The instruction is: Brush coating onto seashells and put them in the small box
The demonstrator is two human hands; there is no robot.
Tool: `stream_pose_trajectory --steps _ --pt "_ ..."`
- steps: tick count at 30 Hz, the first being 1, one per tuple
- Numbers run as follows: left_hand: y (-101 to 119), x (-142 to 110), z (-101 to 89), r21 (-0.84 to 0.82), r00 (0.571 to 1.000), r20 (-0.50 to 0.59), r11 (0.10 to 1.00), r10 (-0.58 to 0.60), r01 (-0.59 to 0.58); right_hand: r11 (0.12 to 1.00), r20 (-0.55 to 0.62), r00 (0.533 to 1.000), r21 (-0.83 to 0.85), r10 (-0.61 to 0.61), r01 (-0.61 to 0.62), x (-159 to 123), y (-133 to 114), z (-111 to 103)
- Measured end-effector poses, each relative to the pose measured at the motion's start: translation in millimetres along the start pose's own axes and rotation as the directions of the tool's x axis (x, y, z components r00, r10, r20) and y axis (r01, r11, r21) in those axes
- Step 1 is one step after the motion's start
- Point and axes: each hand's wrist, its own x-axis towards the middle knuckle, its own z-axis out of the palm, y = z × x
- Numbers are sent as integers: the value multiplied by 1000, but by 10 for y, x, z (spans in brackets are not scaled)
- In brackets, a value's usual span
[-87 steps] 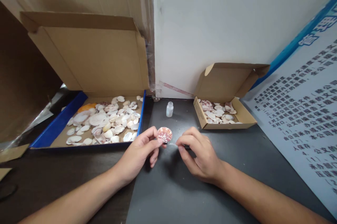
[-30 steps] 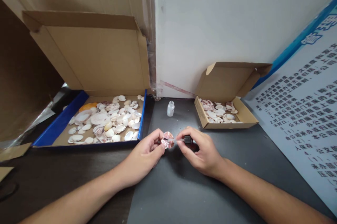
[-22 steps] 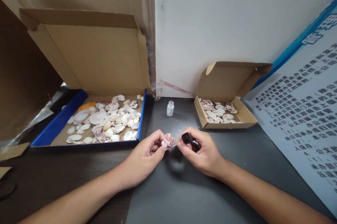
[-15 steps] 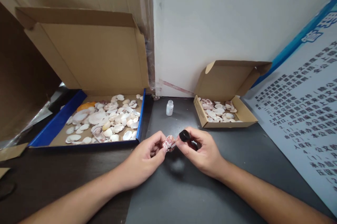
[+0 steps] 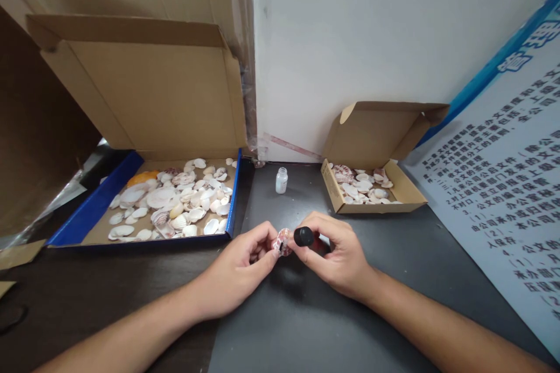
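My left hand (image 5: pixel 245 265) pinches a small reddish-and-white ribbed seashell (image 5: pixel 282 242) between thumb and fingertips. Close against its right side, my right hand (image 5: pixel 339 253) grips a black bottle cap (image 5: pixel 303 237) with thumb and fingers. The tips of the right fingers meet the shell's edge; whatever extends below the cap is hidden by them. Both hands are just above the dark table, side by side. Beyond them stands a small clear bottle (image 5: pixel 281 181), upright and uncapped, with whitish contents.
At the left, an open blue-edged cardboard box (image 5: pixel 184 93) holds many loose shells. A smaller open cardboard box (image 5: pixel 378 208) with shells stands at the back right. A printed sheet (image 5: pixel 503 204) slopes along the right side. A white panel (image 5: pixel 350 28) rises behind.
The shell has turned in my left fingers, showing a darker side opening. The black cap has tipped and shifted slightly left and down with my right hand. The bottle and boxes stay put.
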Motion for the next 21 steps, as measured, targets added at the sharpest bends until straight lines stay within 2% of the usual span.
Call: stream_pose_trajectory --steps 12,18,21 --pt "2 -3 4 58 1000 -4 998 13 -13 993 -4 995 -68 -99 99 -16 17 -9" --pt "25 2 13 55 1000 -9 998 8 -8 985 -130 989 -164 -72 50 18 24 -37" --pt "24 19 13 35 1000 -20 999 -13 14 989 -157 985 -140 -72 50 18 -4 -42"
